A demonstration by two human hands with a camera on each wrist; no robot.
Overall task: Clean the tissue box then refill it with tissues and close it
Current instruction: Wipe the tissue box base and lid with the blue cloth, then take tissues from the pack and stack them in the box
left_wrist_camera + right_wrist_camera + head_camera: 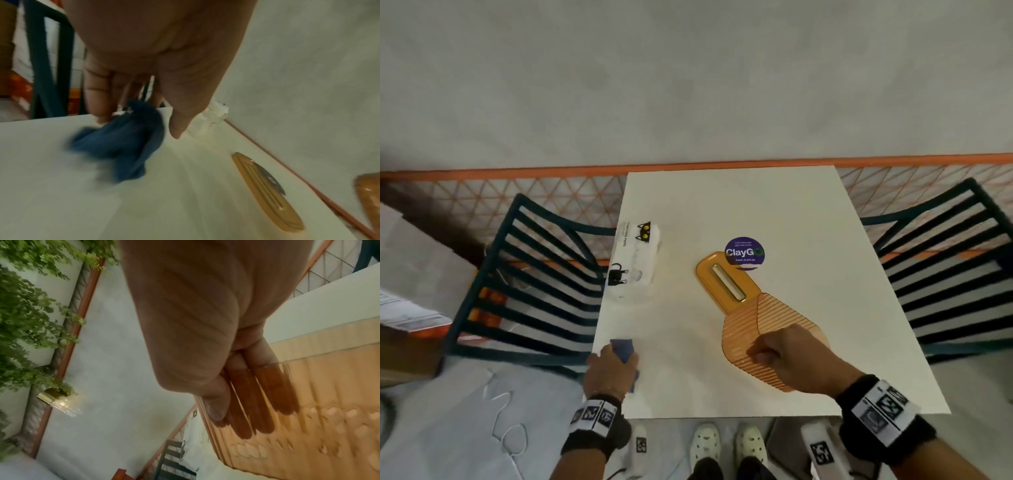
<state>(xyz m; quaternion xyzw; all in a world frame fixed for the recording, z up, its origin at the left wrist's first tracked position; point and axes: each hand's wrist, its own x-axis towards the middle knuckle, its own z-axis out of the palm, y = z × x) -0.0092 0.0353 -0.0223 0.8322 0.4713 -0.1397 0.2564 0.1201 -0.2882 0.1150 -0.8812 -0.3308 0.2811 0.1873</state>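
While your left hand bunches a soft blue cloth at the counter's near-left corner, your right hand grips the ribbed amber box.

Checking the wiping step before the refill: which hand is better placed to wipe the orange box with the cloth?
Left hand: it already grips the blue cloth, while the right hand holds the orange box, so probably left.

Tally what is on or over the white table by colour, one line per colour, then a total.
Orange: 2, the ribbed translucent orange tissue box gripped by the right hand and its flat slotted orange lid.
Blue: 1, the crumpled blue cloth held by the left hand.
White: 1, the cat-printed white tissue pack.
Purple: 1, the round purple sticker.
Total: 5
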